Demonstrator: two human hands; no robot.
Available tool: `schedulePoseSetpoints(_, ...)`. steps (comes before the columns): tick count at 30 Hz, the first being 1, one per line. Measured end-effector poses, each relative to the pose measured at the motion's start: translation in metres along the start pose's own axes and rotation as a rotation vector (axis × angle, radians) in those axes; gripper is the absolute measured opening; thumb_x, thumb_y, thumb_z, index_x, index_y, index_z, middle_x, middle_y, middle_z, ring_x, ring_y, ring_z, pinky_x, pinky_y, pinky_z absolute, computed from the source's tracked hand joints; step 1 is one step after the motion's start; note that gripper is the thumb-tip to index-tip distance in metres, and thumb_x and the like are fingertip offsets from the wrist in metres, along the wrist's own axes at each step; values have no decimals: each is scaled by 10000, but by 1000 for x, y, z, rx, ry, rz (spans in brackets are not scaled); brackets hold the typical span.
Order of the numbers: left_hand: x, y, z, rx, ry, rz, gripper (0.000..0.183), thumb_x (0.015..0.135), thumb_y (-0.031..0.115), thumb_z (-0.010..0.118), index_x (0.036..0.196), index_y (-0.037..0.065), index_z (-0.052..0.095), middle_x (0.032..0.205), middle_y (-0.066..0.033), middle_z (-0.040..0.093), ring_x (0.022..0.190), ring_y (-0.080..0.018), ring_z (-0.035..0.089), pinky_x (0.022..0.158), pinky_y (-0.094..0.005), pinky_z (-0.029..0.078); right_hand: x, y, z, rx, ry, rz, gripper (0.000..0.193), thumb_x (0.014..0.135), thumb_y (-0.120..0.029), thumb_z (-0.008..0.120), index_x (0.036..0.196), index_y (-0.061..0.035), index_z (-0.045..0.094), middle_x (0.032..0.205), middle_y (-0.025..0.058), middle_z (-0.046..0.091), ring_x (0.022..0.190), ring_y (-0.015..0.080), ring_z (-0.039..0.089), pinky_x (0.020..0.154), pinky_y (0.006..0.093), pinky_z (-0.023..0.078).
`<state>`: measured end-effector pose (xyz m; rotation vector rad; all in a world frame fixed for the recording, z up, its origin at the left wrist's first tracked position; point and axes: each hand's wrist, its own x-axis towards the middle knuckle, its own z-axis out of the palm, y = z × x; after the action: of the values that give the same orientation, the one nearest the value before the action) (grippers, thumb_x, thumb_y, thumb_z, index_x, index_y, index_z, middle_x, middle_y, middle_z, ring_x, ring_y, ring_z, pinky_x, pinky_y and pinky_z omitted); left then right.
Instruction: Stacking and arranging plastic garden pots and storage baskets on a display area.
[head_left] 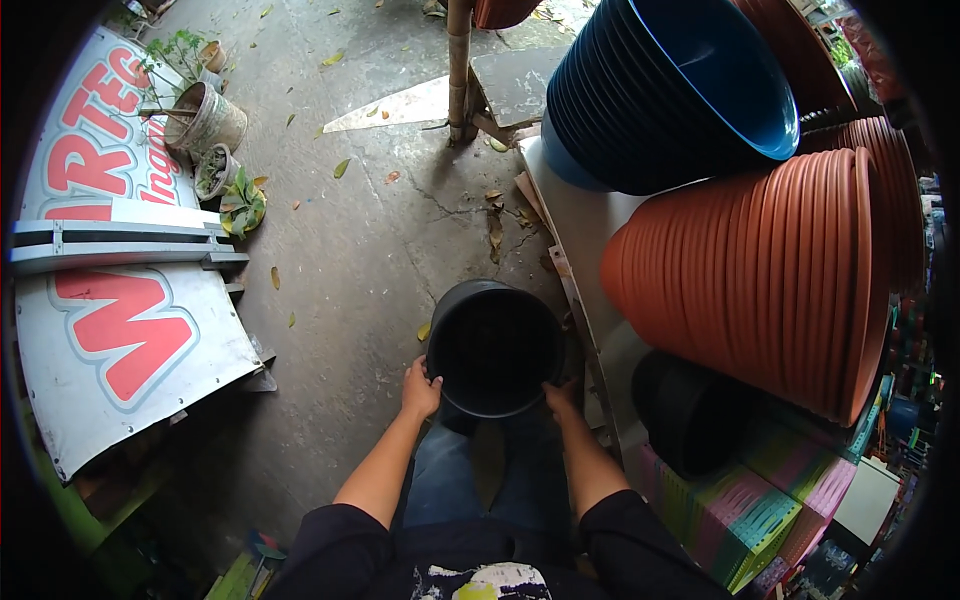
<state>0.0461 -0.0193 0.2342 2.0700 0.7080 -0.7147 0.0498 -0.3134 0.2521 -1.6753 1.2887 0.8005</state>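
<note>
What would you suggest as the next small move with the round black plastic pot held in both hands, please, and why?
Probably swing the round black plastic pot rightward toward the stack of black pots on its side on the shelf. The left hand and right hand grip its rim, its opening faces up, and that matching stack lies close.

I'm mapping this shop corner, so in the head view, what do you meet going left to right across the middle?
White signboard with red letters → bare concrete floor → left hand → black pot held at its rim → right hand → stack of terracotta-coloured pots lying on its side.
</note>
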Motion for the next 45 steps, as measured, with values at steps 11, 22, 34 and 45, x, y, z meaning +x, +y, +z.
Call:
schedulePoseSetpoints(11,3,22,-7,-162,42,70,491,848,121,719,1257,19,468,959,-136,633,872,-263,647,821,-367,505,31,45,1,-195,143,-436,903,781,-260,696,1495,35,227,1485,295,362,1394,405,353,1141,431,306)
schedulePoseSetpoints(22,-78,124,-55,-622,-307,492,580,892,-64,527,1439,-78,337,1303,-172,579,1240,-223,541,1067,-320,389,-130,30,-106,135,237,-617,749,733,-188,692,1385,69,427,1313,245,561,1242,348,540,1054,404,407)
schedulePoseSetpoints(34,-243,249,-125,-680,-551,577,544,874,-66,524,1403,-61,394,1206,-137,632,1060,-178,640,930,-294,510,-263,50,-189,1020,-63,-984,719,774,-131,492,1452,64,350,1453,172,440,1371,259,385,1164,337,232)
schedulePoseSetpoints(45,-348,297,-104,-922,-468,813,651,881,-1,395,1514,-8,239,1422,-221,445,1212,-278,566,1021,-357,489,-347,51,-242,1371,-166,-1132,833,701,-42,398,1513,40,231,1479,159,409,1376,215,388,1165,305,237)
